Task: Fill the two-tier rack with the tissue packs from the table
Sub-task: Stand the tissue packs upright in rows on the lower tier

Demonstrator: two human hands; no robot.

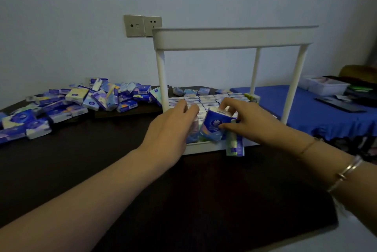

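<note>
A white two-tier rack (234, 36) stands on the dark table (142, 170). Its lower tier holds several rows of upright tissue packs (208, 100). My right hand (248, 121) pinches a blue tissue pack (213, 125) at the front of the lower tier. Beside it, my left hand (173, 127) reaches in with its fingers against the packs at the front left. Another pack (234, 143) leans at the rack's front edge below my right hand. A big loose pile of tissue packs (81, 101) lies on the table at the left.
A wall socket (142, 25) sits behind the rack's left post. To the right is a surface with a blue cover (318, 113), bearing a white bin (326, 86) and dark flat items (342, 103). Bare table lies in front of the rack.
</note>
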